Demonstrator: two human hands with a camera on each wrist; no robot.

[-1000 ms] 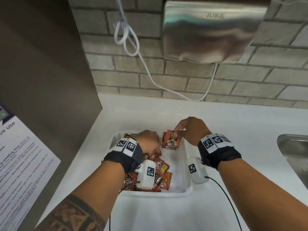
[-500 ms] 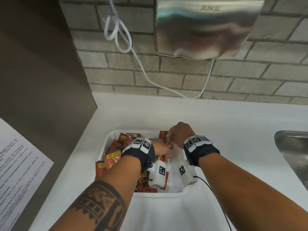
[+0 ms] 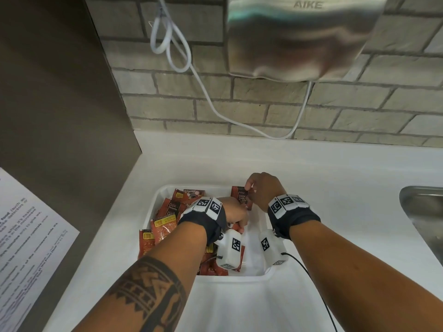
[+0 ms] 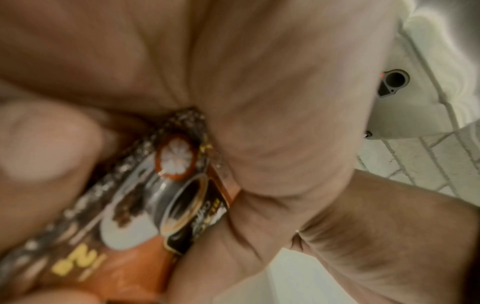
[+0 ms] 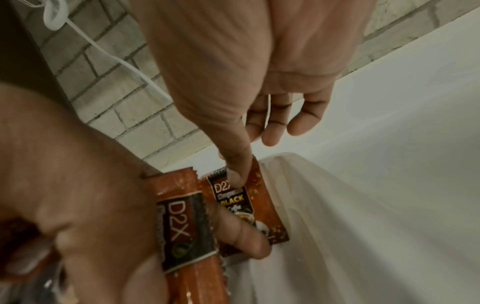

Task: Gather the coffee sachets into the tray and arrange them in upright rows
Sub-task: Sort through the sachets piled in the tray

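Sachet: red-brown foil D2X coffee sachet (image 3: 242, 197) upright at white plastic tray's (image 3: 153, 200) far wall — long axis vertical.
Right hand (image 3: 262, 188): thumb and finger pinch its top edge.
Left hand (image 3: 233, 212): fingers curled round another sachet (image 5: 182, 224).
Surface: white counter (image 3: 311, 168) — brick wall behind.

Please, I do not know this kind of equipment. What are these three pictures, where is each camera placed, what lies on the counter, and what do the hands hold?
There is no machine here: a person works with two bare hands and wears three cameras. One sits on the head and looks down; one sits on each wrist, in the white boxes, and looks along the fingers.

On the white counter stands a white tray with red-brown coffee sachets piled at its left side.

The right hand pinches the top of one upright sachet at the tray's far end. The left hand grips another sachet beside it.

A hand dryer hangs on the brick wall.
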